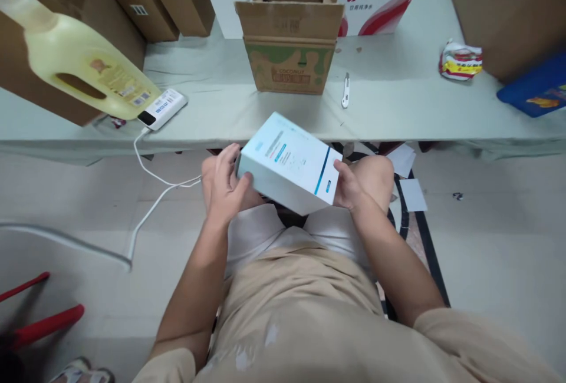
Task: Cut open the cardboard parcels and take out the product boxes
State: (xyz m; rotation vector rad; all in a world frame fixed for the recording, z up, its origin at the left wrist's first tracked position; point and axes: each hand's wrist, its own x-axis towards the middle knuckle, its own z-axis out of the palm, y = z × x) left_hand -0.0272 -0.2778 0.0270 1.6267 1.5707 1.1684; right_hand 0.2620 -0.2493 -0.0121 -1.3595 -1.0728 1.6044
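Note:
Over my lap, a white box (287, 159) with blue print and a dark blue stripe is held tilted between both hands. My left hand (226, 180) grips its left end, with the thumb on the near edge. At the right end, my right hand (347, 185) has its thumb on the top face; its other fingers are hidden beneath. Beyond the white box, an open cardboard carton (289, 65) with a green pattern stands on the table. A utility knife (345, 91) lies to the right of that carton.
A covered table (398, 100) runs across the front. On its left are a yellow jug (88, 59), a white power bank (163, 109) with a cable, and brown boxes (186, 0). A crumpled packet (461, 62) and blue container (537, 88) sit right. Papers (413, 194) lie on the floor.

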